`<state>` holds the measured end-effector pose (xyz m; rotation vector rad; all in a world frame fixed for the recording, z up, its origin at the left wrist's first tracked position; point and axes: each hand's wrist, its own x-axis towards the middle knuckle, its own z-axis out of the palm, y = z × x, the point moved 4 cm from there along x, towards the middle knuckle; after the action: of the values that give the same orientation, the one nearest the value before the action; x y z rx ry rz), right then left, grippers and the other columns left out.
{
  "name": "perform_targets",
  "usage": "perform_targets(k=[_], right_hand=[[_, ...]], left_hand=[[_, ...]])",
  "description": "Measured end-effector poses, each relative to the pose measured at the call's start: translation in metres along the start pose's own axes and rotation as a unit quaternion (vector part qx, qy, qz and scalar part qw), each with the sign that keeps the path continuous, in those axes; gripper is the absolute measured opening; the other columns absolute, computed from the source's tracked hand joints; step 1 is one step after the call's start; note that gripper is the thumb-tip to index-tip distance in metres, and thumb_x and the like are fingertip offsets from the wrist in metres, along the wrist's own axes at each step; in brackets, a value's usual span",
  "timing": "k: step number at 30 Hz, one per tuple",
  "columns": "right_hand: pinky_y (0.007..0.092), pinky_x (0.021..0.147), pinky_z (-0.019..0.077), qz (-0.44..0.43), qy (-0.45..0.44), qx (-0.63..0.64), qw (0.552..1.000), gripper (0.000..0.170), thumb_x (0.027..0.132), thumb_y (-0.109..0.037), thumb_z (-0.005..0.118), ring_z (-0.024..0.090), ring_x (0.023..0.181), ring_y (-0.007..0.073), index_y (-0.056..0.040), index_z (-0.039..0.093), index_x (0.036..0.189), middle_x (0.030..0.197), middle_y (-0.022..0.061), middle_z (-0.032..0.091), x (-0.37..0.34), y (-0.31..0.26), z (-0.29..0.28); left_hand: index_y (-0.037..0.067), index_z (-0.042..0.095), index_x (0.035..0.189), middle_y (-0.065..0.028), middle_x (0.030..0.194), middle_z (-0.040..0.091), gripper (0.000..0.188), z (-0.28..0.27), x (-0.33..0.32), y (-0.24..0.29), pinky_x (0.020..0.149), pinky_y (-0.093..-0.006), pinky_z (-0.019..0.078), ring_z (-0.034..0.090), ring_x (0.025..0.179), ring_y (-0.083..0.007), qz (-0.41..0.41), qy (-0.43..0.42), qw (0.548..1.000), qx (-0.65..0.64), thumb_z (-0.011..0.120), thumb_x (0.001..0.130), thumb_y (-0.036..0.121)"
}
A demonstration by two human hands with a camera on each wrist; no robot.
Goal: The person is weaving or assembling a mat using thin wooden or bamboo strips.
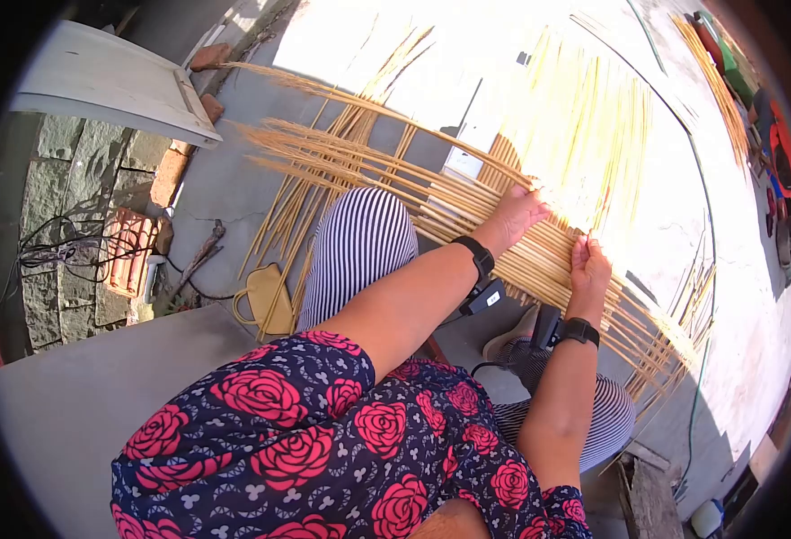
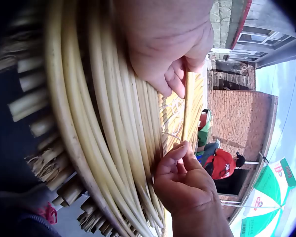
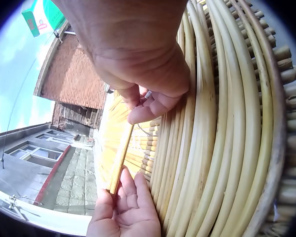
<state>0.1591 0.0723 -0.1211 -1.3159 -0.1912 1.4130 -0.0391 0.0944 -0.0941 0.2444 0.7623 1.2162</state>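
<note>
My left hand pinches one long stalk between thumb and fingers, above a layer of pale stalks laid side by side. In the head view the stalk stretches left toward a feathery tip. My right hand has its thumb and fingertips together at the stalk's other end. A thin string curves out from beside those fingertips toward the layer. Past the hands lies a sheet of sunlit stalks, side by side and very bright.
Feathery stalk ends spread left above my striped knee. More loose stalks lie at the right. A yellow bag sits at the left, by a stone wall. A person in red is farther off, near an umbrella.
</note>
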Motion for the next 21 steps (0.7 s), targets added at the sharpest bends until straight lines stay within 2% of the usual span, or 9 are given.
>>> perform_targets(k=[1,5,8,12,15,18,21], right_hand=[[0.0206,0.065,0.0561,-0.009,-0.033,0.005,0.999,0.008,0.09,-0.003,0.057,0.062,0.073,0.0145,0.0044,0.057,0.093,0.085,0.0096,0.061,0.002,-0.001,-0.001],[0.0168,0.062,0.0506,-0.014,0.0,-0.026,1.0,0.01,0.092,-0.01,0.057,0.057,0.07,0.0093,-0.0003,0.058,0.092,0.082,0.0037,0.059,-0.021,-0.012,0.011],[0.0153,0.058,0.0455,-0.019,0.024,-0.036,0.999,0.011,0.092,-0.015,0.057,0.052,0.068,0.0062,-0.0039,0.058,0.092,0.079,-0.0004,0.056,-0.034,-0.021,0.021],[0.0148,0.055,0.0419,-0.03,0.015,-0.048,0.998,0.011,0.092,-0.017,0.058,0.049,0.066,0.0036,-0.006,0.058,0.093,0.076,-0.0029,0.053,-0.049,-0.029,0.03],[0.0146,0.055,0.0411,-0.033,0.027,-0.059,0.997,0.01,0.092,-0.017,0.058,0.047,0.064,0.0034,-0.0068,0.057,0.091,0.075,-0.0031,0.052,-0.046,-0.03,0.023],[0.0146,0.055,0.0407,-0.045,0.036,-0.054,0.997,0.01,0.092,-0.016,0.057,0.046,0.063,0.0032,-0.0073,0.056,0.088,0.075,-0.0029,0.05,-0.051,-0.036,0.018],[0.0143,0.055,0.0402,-0.074,0.025,-0.037,0.996,0.011,0.092,-0.016,0.057,0.045,0.063,0.003,-0.0077,0.055,0.085,0.073,-0.0023,0.05,-0.053,-0.043,0.018]], left_hand=[[0.006,0.055,0.107,-0.004,0.096,0.061,0.022,0.001,-0.002,0.001,0.087,-0.0336,0.0497,0.06,0.085,-0.015,-0.005,0.011,1.0,-0.006,0.061,0.089,0.018],[0.006,0.055,0.107,-0.0041,0.095,0.06,0.023,0.005,-0.003,0.002,0.086,-0.0333,0.0506,0.06,0.083,-0.0149,0.005,0.015,0.999,0.029,0.06,0.089,0.019],[0.004,0.056,0.107,-0.0046,0.087,0.06,0.022,0.011,-0.007,0.006,0.075,-0.0287,0.0538,0.061,0.077,-0.014,0.002,0.033,0.999,0.026,0.058,0.09,0.018],[0.003,0.056,0.1,-0.0077,0.082,0.06,0.022,0.007,-0.004,0.003,0.07,-0.03,0.0549,0.062,0.072,-0.0168,0.007,0.051,0.998,0.029,0.057,0.091,0.023],[0.005,0.052,0.108,-0.0098,0.089,0.06,0.03,0.0,0.001,0.0,0.077,-0.035,0.0546,0.062,0.077,-0.0201,-0.014,0.07,0.997,-0.027,0.057,0.092,0.029],[0.002,0.054,0.095,-0.0103,0.077,0.059,0.029,0.004,-0.002,0.004,0.065,-0.0315,0.0551,0.062,0.068,-0.0188,0.018,0.076,0.996,-0.037,0.054,0.092,0.03],[0.001,0.053,0.094,-0.0107,0.073,0.059,0.03,0.007,-0.001,0.005,0.063,-0.0316,0.0548,0.062,0.065,-0.019,0.006,0.093,0.995,0.024,0.053,0.092,0.031]])
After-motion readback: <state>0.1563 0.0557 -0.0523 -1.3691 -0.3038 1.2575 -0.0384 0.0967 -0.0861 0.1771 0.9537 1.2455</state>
